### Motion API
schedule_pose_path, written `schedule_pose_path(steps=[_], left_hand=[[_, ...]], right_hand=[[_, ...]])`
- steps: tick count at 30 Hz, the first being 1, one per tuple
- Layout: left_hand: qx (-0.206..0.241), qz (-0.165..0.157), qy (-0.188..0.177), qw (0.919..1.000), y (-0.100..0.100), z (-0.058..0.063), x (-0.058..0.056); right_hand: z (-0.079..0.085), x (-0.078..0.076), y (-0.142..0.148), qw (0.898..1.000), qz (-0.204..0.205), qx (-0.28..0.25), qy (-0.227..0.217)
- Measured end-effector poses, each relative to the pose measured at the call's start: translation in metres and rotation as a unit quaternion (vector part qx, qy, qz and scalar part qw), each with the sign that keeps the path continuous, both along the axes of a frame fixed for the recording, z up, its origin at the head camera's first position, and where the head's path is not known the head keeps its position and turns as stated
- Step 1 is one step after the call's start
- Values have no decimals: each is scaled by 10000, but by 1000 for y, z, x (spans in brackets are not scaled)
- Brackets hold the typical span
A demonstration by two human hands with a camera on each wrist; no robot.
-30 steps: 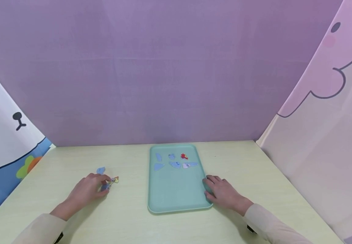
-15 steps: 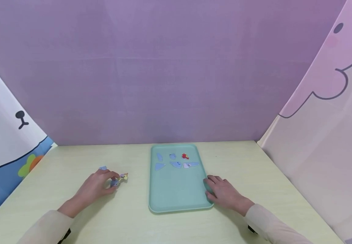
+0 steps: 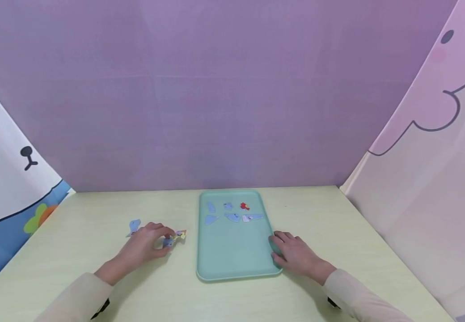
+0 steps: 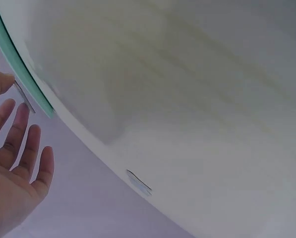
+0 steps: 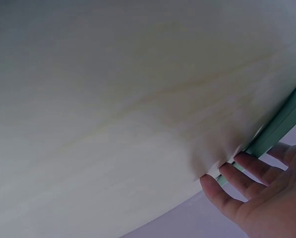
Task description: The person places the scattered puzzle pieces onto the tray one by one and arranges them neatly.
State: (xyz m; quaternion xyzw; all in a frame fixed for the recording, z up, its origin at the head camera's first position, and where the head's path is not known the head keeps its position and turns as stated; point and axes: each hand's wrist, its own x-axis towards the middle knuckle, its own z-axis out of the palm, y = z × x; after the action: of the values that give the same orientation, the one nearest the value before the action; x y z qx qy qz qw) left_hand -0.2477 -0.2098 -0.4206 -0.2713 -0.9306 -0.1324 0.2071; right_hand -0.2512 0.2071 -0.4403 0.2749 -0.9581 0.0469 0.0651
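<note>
My left hand (image 3: 144,245) pinches a flat, colourful puzzle piece (image 3: 180,234) between thumb and fingertips, just left of the green tray (image 3: 236,250). Seen edge-on in the left wrist view, that piece (image 4: 24,96) is thin, with the tray's rim (image 4: 26,74) close beyond it. A blue puzzle piece (image 3: 134,225) lies on the table behind the left hand. Several puzzle pieces, among them a red one (image 3: 244,206), lie in two rows in the tray's far part. My right hand (image 3: 298,258) rests against the tray's right edge, its fingers fairly straight in the right wrist view.
The pale table (image 3: 168,295) ends at a purple backdrop (image 3: 216,112). Printed cloth hangs on both sides, with a bear figure (image 3: 11,179) at left and a pink shape (image 3: 437,98) at right.
My left hand has moved right toward the tray with the pinched puzzle piece. The blue piece behind it has come back into fuller view. My right hand stays at the tray's edge.
</note>
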Motion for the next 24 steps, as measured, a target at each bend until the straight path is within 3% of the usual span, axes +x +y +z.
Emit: schedule_pose_path(steps=[8,24], left_hand=[[28,-293,12,9996,16,3,-8],[-2,-663,-543,9963,52,5,-25]], right_hand=[[1,-1,0,9999,-19,10,-141],[5,-1,0,9992,-58,-66,-397]])
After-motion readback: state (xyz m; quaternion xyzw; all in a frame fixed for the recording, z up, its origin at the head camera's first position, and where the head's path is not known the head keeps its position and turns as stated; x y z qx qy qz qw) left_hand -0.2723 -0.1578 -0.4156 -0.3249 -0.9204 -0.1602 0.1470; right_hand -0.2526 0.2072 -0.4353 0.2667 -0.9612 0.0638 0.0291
